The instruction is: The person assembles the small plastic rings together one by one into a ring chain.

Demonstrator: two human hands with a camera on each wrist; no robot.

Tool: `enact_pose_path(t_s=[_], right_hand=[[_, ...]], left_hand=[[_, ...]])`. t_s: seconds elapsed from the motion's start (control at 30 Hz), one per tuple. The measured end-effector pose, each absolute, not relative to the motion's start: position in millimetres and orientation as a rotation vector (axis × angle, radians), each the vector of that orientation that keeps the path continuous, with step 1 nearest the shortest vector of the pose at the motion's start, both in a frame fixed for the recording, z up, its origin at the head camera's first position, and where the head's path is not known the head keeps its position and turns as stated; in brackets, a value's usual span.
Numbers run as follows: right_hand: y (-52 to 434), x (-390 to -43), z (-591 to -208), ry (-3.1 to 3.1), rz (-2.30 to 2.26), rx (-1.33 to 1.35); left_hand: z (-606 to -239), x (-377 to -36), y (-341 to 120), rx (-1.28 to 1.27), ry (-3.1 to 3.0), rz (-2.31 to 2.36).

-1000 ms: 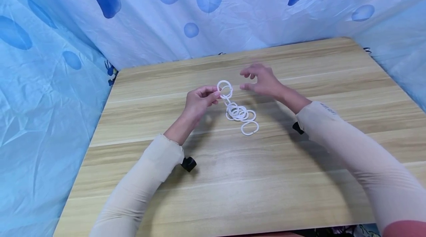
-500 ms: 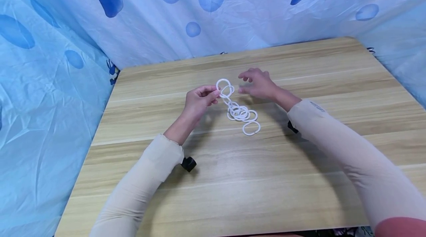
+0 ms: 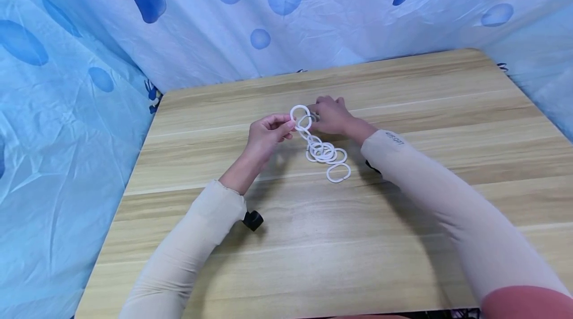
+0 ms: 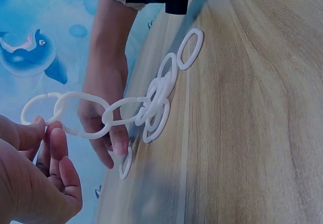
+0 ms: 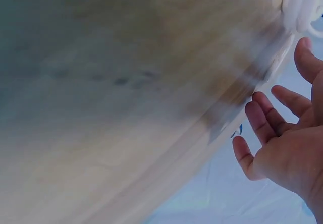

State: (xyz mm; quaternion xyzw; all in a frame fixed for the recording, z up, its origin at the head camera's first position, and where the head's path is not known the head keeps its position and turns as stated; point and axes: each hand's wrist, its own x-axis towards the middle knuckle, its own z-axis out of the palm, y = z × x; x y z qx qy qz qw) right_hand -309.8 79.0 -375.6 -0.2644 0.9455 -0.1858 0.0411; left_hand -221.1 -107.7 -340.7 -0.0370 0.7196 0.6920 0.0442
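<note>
Evidently light, stiff and loosely linked, the chain of white plastic rings [image 3: 320, 145] hangs pinched at its top link by the left hand [image 3: 267, 137]; the right hand [image 3: 330, 116], fingers relaxed and spread, holds nothing just beside that link.

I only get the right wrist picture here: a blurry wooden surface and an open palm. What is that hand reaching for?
Observer: A chain of white rings; the right hand is at its raised end.
Operator: Who lifts that end?
Observer: The left hand pinches the top ring between thumb and fingertips.
Operator: And the rest of the chain?
Observer: It hangs down to a heap of rings lying on the wooden table; the last ring lies flat, nearest the person.
</note>
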Motion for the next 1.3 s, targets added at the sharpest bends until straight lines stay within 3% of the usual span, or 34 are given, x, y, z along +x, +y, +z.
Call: enact_pose_path(t_s=[0.7, 0.83, 1.1, 1.3], right_hand=[[73, -313, -375, 3.042, -0.092, -0.970], [85, -310, -371, 3.065, -0.309, -0.947], [115, -299, -356, 2.877, -1.173, -0.735], [120, -284, -341, 2.707, -1.473, -0.666]], left_hand=[[-341, -220, -109, -0.111, 2.197, 2.117], [-342, -221, -109, -0.121, 2.193, 2.110], [-345, -223, -107, -0.115, 2.181, 2.099], [-345, -223, -105, -0.101, 2.173, 2.082]])
